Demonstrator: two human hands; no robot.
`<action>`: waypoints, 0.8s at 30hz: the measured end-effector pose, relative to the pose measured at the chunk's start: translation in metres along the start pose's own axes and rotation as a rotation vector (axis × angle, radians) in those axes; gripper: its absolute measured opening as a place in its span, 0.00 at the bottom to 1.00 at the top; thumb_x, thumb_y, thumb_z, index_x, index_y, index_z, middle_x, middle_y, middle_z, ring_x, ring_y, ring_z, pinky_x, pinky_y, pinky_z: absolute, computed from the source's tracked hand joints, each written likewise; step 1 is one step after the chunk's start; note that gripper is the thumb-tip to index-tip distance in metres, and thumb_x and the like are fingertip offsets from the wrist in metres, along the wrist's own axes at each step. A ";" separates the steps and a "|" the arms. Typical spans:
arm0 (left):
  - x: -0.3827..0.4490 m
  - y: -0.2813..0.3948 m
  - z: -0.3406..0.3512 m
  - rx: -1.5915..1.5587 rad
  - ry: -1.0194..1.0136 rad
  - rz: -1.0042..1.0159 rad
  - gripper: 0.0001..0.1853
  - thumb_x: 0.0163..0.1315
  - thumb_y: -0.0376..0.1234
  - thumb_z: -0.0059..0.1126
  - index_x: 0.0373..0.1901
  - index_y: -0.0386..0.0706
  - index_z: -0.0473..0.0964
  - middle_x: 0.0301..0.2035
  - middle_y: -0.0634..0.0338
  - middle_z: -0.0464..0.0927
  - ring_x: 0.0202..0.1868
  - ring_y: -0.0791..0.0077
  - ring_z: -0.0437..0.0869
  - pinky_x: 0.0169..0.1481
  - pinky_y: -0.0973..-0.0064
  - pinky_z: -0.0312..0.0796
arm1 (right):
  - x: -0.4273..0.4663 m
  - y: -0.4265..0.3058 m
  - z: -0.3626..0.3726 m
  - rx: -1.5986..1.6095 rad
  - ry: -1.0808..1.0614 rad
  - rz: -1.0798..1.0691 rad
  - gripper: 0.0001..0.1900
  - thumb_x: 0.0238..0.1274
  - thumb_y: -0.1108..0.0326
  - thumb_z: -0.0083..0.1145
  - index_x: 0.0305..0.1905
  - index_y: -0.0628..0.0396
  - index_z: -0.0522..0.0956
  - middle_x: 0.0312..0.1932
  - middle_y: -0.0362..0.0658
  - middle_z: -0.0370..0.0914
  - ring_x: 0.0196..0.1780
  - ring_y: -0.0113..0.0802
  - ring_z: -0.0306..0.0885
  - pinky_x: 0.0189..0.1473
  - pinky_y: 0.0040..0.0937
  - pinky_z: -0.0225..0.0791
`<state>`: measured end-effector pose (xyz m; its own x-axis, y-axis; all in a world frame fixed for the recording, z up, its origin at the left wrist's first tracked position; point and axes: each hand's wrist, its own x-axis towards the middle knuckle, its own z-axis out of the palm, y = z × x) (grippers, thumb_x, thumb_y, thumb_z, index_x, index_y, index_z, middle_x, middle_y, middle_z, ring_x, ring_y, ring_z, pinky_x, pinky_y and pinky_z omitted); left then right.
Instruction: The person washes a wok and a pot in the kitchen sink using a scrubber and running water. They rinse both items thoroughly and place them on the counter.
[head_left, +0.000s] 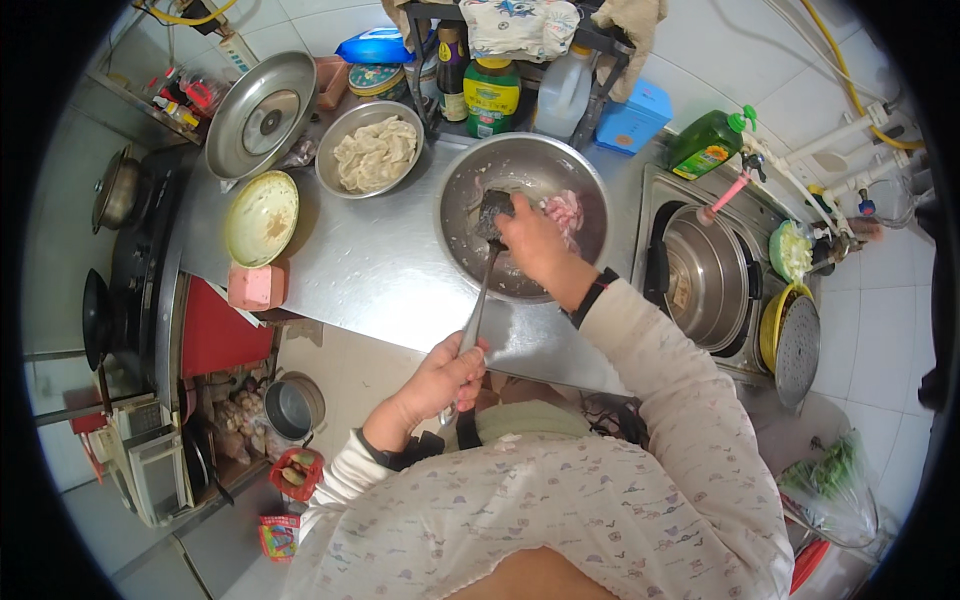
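Observation:
My left hand (448, 379) grips the metal handle of a cooking spatula (480, 304), below the counter's front edge. The spatula's dark, wet-looking blade (495, 208) is inside a large stainless steel bowl (465, 259). My right hand (534, 238) reaches into this bowl, its thumb and fingers on the right edge of the blade; the palm side is hidden. Pale pink slices of what looks like raw meat (562, 212) lie against the bowl's right side, partly behind my hand. Whitish residue clings to the inner wall.
Left on the steel counter (360, 262) are a bowl of pale dough-like pieces (375, 156), a tilted yellowish bowl (262, 217) touching a pink container (256, 287), and a metal lid (262, 116). Bottles (491, 97) line the back. The sink holds a steel pot (705, 277).

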<state>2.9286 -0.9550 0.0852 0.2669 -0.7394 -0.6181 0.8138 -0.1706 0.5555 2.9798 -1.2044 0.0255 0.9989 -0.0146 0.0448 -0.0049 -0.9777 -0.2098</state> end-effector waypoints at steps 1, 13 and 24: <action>-0.002 -0.002 0.002 0.012 -0.017 -0.003 0.10 0.72 0.36 0.42 0.48 0.40 0.63 0.25 0.66 0.62 0.17 0.83 0.59 0.19 0.81 0.59 | 0.008 0.006 -0.004 -0.018 0.061 0.025 0.10 0.51 0.71 0.57 0.41 0.53 0.79 0.41 0.52 0.74 0.43 0.50 0.78 0.42 0.43 0.74; -0.007 0.003 -0.001 0.288 -0.005 0.034 0.09 0.71 0.33 0.43 0.47 0.38 0.62 0.24 0.63 0.64 0.16 0.81 0.62 0.19 0.79 0.62 | 0.014 0.012 -0.002 0.118 0.103 0.056 0.07 0.51 0.75 0.53 0.36 0.55 0.78 0.36 0.57 0.73 0.38 0.54 0.79 0.38 0.45 0.73; -0.004 0.001 -0.008 0.377 0.015 0.045 0.10 0.70 0.32 0.43 0.48 0.36 0.61 0.23 0.63 0.64 0.16 0.80 0.63 0.19 0.78 0.62 | 0.010 0.010 0.000 -0.045 0.026 0.052 0.13 0.52 0.75 0.53 0.43 0.53 0.79 0.44 0.55 0.71 0.41 0.52 0.80 0.40 0.45 0.74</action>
<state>2.9325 -0.9469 0.0840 0.3080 -0.7424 -0.5949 0.5547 -0.3679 0.7463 2.9902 -1.2138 0.0236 0.9957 -0.0705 0.0607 -0.0593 -0.9839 -0.1687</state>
